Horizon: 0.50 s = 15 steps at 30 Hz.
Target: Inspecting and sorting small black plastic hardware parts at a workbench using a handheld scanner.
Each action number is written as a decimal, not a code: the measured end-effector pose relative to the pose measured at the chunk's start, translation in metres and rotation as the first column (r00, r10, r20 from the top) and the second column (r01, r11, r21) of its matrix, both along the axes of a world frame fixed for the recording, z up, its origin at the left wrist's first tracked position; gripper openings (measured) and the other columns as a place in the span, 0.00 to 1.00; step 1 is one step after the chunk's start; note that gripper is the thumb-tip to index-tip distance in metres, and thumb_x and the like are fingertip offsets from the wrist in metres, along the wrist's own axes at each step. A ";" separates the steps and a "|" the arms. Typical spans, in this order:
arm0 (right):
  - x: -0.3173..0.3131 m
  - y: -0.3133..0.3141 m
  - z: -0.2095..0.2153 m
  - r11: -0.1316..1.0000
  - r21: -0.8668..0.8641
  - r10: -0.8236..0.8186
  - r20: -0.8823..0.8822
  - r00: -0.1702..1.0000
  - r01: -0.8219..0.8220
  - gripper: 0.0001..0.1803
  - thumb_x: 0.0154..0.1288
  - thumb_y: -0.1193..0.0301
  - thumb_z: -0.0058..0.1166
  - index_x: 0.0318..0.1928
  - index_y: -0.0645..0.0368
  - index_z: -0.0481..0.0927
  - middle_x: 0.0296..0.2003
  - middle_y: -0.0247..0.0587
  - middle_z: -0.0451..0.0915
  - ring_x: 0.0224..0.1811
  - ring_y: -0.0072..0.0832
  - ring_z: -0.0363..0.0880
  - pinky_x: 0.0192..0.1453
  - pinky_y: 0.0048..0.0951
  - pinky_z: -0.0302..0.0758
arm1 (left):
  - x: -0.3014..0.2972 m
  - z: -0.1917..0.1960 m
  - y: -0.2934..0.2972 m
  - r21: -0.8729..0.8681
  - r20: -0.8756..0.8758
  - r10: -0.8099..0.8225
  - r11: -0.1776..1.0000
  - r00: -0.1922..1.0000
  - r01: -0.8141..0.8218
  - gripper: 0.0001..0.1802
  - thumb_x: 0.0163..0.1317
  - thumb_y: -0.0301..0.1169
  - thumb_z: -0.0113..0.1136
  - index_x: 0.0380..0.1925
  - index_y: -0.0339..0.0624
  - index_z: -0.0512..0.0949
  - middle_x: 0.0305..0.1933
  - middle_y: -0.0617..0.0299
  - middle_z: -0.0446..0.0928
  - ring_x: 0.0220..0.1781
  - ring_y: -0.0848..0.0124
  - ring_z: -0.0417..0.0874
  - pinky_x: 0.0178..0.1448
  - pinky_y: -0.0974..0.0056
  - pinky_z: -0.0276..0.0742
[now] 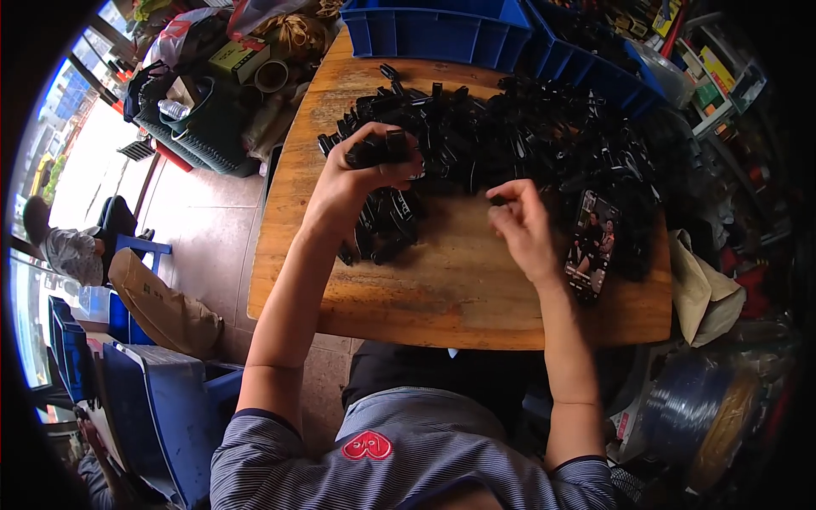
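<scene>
at a worn wooden table (442, 306), a person in a striped shirt (425, 433) works bare-handed before a heap of black parts (476, 127) spread along the far side of the surface and down toward its right edge. the left hand (354, 180), raised above the left half, is clamped on a black piece (378, 151), its fingers curled round it. the right hand (525, 223) hangs over the bare middle, thumb and forefinger together on a small dark bit (498, 201), too blurred to name. the two hands are apart.

a smaller cluster (389, 225) lies by the left forearm; a lit phone (592, 242) rests near the right edge, just beside the right wrist. a blue tray (438, 44) stands at the far edge, a second blue tray (586, 72) at the far right corner.

seen from here, the work calls for a steady left grip, with the piece's receiving side left uncovered, and a light pinch on the right. holding both over the bare wood near the front edge would make a dropped bit easy to spot; over the dark heap it could vanish. the right wrist would do well to clear the phone.
</scene>
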State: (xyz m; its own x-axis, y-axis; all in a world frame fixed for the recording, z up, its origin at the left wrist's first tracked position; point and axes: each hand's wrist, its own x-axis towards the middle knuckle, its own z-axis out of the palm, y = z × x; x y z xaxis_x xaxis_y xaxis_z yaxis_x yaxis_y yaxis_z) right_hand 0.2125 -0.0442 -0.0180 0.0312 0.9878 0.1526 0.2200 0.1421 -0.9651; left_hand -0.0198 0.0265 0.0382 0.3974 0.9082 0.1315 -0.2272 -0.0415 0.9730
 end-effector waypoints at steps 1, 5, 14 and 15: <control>-0.017 0.000 -0.002 0.989 0.141 0.027 0.121 0.992 -0.044 0.13 0.60 0.78 0.50 0.46 0.60 0.70 0.32 0.29 0.71 0.34 0.15 0.70 0.37 0.16 0.68 | -0.002 0.001 0.003 -0.016 0.017 -0.002 1.000 1.000 0.002 0.17 0.48 0.20 0.60 0.41 0.38 0.74 0.37 0.59 0.78 0.41 0.68 0.79 0.44 0.66 0.75; -0.051 0.003 -0.006 0.926 0.347 -0.013 0.427 0.904 -0.151 0.16 0.58 0.78 0.55 0.47 0.61 0.72 0.33 0.37 0.72 0.35 0.25 0.74 0.38 0.24 0.74 | -0.005 -0.005 0.008 0.366 -0.380 0.059 0.926 0.923 0.092 0.15 0.45 0.16 0.60 0.35 0.41 0.75 0.38 0.64 0.77 0.40 0.71 0.78 0.43 0.67 0.74; -0.026 0.004 -0.006 0.988 0.128 0.078 0.053 0.996 -0.084 0.08 0.62 0.72 0.56 0.41 0.60 0.76 0.30 0.30 0.75 0.31 0.19 0.72 0.35 0.17 0.67 | 0.026 -0.006 0.010 -0.103 -0.048 -0.203 0.975 0.978 0.198 0.15 0.49 0.19 0.60 0.39 0.40 0.73 0.37 0.59 0.77 0.40 0.68 0.80 0.44 0.63 0.79; -0.021 0.003 -0.006 0.994 0.060 0.101 -0.109 0.989 -0.094 0.08 0.63 0.71 0.55 0.41 0.59 0.76 0.29 0.28 0.75 0.29 0.16 0.71 0.33 0.16 0.67 | 0.039 -0.001 0.013 -0.377 0.114 -0.216 0.894 0.970 0.243 0.14 0.53 0.20 0.59 0.41 0.39 0.72 0.39 0.58 0.77 0.41 0.69 0.80 0.45 0.63 0.79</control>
State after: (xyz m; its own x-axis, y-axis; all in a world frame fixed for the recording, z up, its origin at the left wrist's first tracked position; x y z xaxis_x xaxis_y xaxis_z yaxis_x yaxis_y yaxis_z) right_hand 0.1911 -0.0410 -0.0244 -0.0450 0.9773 0.2069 0.0941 0.2103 -0.9731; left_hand 0.0188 0.0398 0.0369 0.6033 0.7777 -0.1767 -0.2500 0.3948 0.8841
